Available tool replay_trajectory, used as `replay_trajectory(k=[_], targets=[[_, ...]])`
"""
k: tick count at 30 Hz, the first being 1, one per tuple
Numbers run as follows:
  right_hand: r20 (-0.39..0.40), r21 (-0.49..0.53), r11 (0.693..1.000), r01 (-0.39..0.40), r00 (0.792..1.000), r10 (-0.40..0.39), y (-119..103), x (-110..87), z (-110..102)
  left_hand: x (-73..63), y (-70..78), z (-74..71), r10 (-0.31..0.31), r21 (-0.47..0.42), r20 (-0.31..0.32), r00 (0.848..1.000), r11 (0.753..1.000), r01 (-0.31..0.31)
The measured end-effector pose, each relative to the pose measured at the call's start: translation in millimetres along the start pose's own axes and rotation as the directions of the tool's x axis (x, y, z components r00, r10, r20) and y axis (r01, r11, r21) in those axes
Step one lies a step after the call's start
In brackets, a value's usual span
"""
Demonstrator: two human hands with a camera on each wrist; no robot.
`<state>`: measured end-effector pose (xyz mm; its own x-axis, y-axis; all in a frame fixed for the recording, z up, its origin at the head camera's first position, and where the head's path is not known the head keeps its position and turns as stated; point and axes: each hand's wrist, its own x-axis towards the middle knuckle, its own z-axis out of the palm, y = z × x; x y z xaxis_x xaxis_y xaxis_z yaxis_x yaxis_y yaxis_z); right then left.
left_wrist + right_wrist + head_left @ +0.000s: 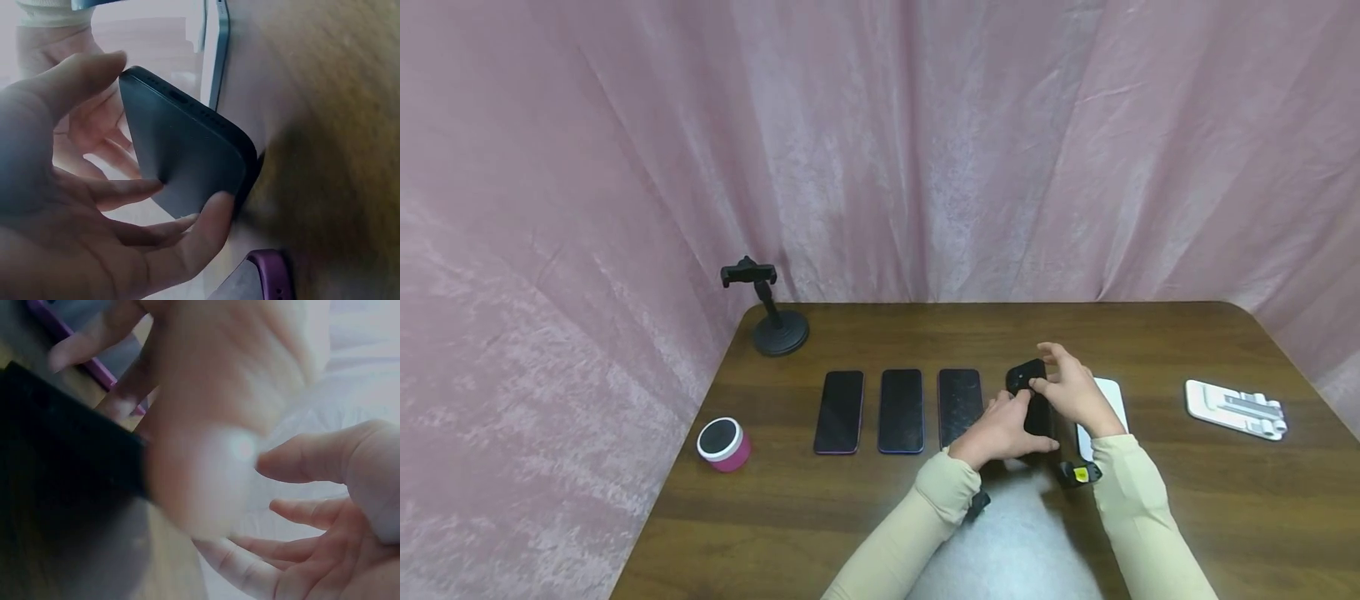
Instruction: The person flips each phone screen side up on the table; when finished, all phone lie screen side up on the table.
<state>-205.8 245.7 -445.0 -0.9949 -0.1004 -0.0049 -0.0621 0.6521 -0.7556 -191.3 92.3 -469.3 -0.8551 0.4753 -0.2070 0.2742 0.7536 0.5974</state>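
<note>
My left hand (1003, 429) grips a black smartphone (1038, 417) near its lower end. In the left wrist view, the thumb of my left hand (150, 244) lies at one corner and its fingers against the flat side and opposite edge. Tilted, the phone (187, 147) shows its charging port. My right hand (1075, 396) hovers by the phone's camera end. Its thumb and fingers are spread in the right wrist view, where my right hand (337, 531) appears apart from the phone (69, 444); some fingertips are hidden. A white phone (1111, 396) lies partly under my right wrist.
Left of my hands lie a purple-edged phone (958, 404), a blue-edged phone (901, 412) and another dark phone (839, 412). A black phone stand (780, 332) and a pink-and-white round container (724, 444) stand further left. A white folding holder (1235, 410) lies at right.
</note>
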Motion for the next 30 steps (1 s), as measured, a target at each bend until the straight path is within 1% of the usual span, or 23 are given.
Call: replay_trajectory(k=[3, 5, 10, 13, 17, 19, 26, 30], targets=[[0.003, -0.006, 1.0, -0.004, 1.0, 0.004, -3, -0.6, 0, -0.3, -1.6, -2.6, 0.012, -0.036, -0.017, 1.0, 0.999, -0.012], [0.011, -0.006, 1.0, -0.007, 1.0, 0.007, -5, -1.4, -1, -0.1, -2.5, -4.1, 0.007, -0.056, -0.022, 1.0, 0.998, -0.009], [0.021, 0.025, 1.0, 0.01, 1.0, -0.011, -11, -2.7, 0, 1.0, -4.4, -8.3, 0.005, -0.126, -0.041, 0.999, 0.992, -0.01], [0.04, 0.064, 0.998, 0.027, 0.999, -0.029, -12, -3.2, 1, 0.8, -4.7, -11.2, -0.006, -0.246, -0.036, 0.999, 0.969, -0.003], [0.09, 0.132, 0.991, 0.017, 0.996, -0.029, -13, -5.3, 3, -1.1, -3.8, -13.3, -0.03, -0.401, -0.005, 1.0, 0.916, 0.025], [0.11, 0.152, 0.988, 0.003, 0.994, -0.02, -14, -6.7, 4, -2.3, -3.2, -13.9, -0.035, -0.428, 0.005, 0.999, 0.903, 0.033], [0.157, 0.203, 0.979, -0.012, 0.987, -0.02, -15, -6.0, 4, -5.0, -0.8, -17.4, -0.062, -0.494, 0.004, 0.998, 0.867, 0.056], [0.186, 0.235, 0.972, -0.025, 0.982, -0.02, -12, -5.5, 4, -5.7, 0.1, -19.5, -0.08, -0.496, -0.003, 0.997, 0.866, 0.068]])
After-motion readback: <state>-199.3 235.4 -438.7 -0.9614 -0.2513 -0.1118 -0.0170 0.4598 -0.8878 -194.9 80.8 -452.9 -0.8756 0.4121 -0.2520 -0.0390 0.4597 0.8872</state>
